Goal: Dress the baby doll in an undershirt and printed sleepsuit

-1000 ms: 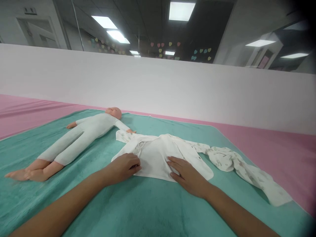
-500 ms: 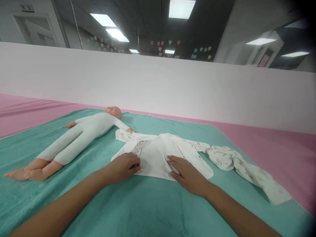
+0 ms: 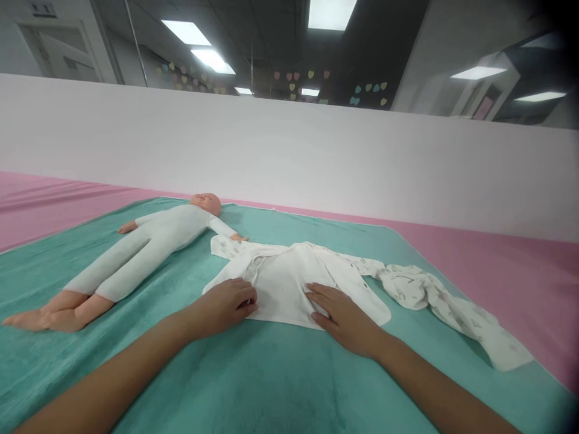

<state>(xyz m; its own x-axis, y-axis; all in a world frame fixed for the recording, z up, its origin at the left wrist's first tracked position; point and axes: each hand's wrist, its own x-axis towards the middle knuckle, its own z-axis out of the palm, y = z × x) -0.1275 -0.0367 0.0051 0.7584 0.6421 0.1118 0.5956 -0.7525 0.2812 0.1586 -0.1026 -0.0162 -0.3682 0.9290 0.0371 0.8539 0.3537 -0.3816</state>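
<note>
A white baby shirt (image 3: 284,283) lies spread open, plain inside up, with small printed figures on its sleeves. On its lower left part rests my left hand (image 3: 228,306), fingers curled in against the cloth and closed on it; the fingertips are partly hidden. My right hand (image 3: 346,319) lies on the right half of the shirt, open, with its fingers stretched out flat. Between the two hands the bare inner cloth shows.
At the left a baby doll (image 3: 167,235) in a pale suit lies on its back, one hand near the shirt's sleeve. Crumpled printed baby pants (image 3: 452,307) lie at the right. Beneath everything is a teal blanket (image 3: 289,380) on a pink mat (image 3: 511,271). Behind stands a white wall (image 3: 289,157).
Both hands keep their places on the shirt. The view has shifted very slightly; nothing else has visibly moved.
</note>
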